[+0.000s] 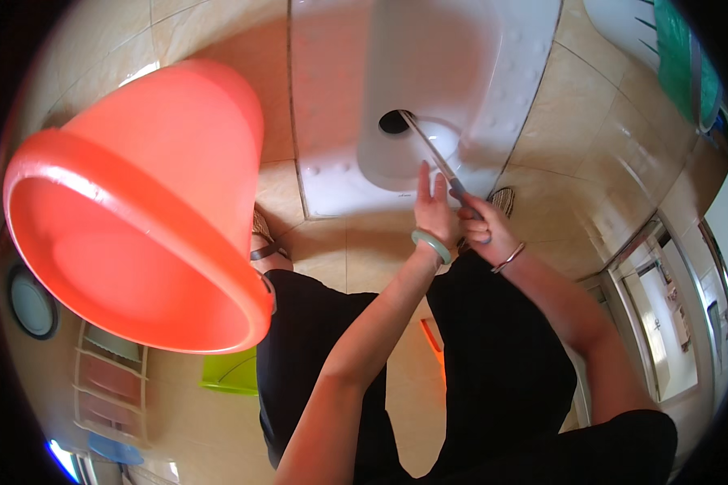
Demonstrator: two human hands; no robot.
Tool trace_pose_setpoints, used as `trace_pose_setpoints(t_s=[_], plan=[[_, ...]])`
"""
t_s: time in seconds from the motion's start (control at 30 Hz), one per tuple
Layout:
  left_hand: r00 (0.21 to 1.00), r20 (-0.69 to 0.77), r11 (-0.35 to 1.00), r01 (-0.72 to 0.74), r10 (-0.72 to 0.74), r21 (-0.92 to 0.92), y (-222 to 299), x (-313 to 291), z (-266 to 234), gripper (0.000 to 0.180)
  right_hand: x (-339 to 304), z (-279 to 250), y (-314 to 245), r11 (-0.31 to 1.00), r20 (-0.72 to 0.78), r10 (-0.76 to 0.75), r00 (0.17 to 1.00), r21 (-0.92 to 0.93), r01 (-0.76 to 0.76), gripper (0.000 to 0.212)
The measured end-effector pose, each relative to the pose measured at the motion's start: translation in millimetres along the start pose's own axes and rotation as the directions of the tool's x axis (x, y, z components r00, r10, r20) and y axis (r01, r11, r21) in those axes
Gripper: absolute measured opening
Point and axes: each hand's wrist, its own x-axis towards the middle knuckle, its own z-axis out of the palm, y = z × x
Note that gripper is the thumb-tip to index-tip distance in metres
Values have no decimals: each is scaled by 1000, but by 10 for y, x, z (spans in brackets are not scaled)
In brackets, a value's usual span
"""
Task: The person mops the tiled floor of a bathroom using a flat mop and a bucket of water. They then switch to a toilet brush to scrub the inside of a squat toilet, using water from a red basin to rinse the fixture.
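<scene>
A white squat toilet point(323, 105) is set in the tiled floor ahead of me, with a dark round drain hole point(395, 122). My right hand point(487, 229) is closed round the grey handle of a long, thin, pale tool point(433, 150). The shaft slants forward and left, and its far tip reaches the rim of the hole; I cannot make out the tip or the exact kind of tool. Beside the handle is my left hand point(434, 208), a green bangle on its wrist, its fingers stretched out toward the toilet. Whether those fingers touch the shaft is unclear.
A large orange-red bucket point(178, 129) stands out at my left, its wide mouth tilted toward me. Behind it are a bright green plastic thing point(230, 372) and a wire rack point(109, 384). My sandalled feet flank the toilet's near edge. A green bag point(683, 65) hangs at far right.
</scene>
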Motion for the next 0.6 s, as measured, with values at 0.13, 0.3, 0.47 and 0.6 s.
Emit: trace_pose_setpoints(t_s=[0.13, 0.3, 0.47, 0.6], plan=[[999, 12, 998, -48, 48, 28, 339, 61, 234, 56, 1320, -142, 30, 675, 120, -550, 826, -518, 525, 14], [981, 115, 969, -176, 158, 173, 518, 241, 106, 55, 2009, 157, -639, 799, -76, -388, 919, -525, 293, 19], [1000, -11, 1000, -8, 8, -4, 130, -29, -95, 55, 434, -33, -392, 106, 240, -335, 911, -951, 290, 16], [998, -6, 995, 56, -57, -84, -75, -369, 138, 55, -227, 31, -879, -554, 376, -169, 911, -801, 227, 26]])
